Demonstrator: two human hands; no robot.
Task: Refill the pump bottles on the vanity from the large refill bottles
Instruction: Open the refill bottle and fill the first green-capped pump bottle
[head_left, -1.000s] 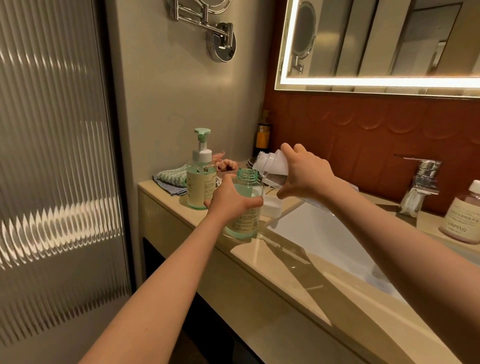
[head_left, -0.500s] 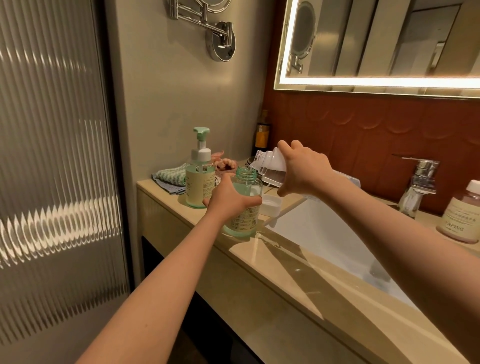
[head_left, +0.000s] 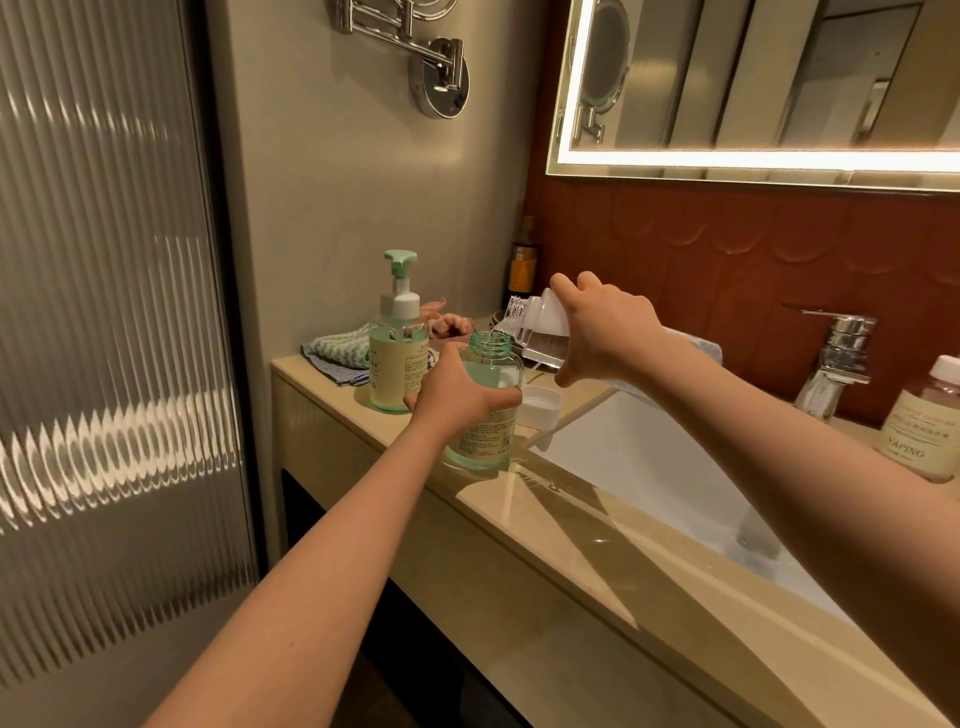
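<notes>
An open green bottle (head_left: 485, 400), its pump removed, stands on the worktop (head_left: 566, 525) at the near-left corner of the sink (head_left: 639, 457). It is steadied by the left hand (head_left: 457, 392), whose fingers are wrapped around its upper half. A clear refill bottle (head_left: 540, 325) is gripped by the right hand (head_left: 605, 332) and tipped on its side, its ribbed neck resting just above the open mouth. A thin stream appears to run into the mouth, though it is too faint to be sure of. The green bottle is judged to be well filled, with liquid reaching near its shoulder, so this pour is probably close to its end.

Behind it, a second green bottle with its pump fitted (head_left: 397, 353) stands beside a folded cloth (head_left: 337, 353); its liquid reaches near its shoulder, but whether it has been topped up cannot be told. A white lid (head_left: 540, 402) lies just beside the open bottle. A pink capped bottle (head_left: 922, 431) waits near the tap (head_left: 836, 358). Refitting the pump is still to be done.
</notes>
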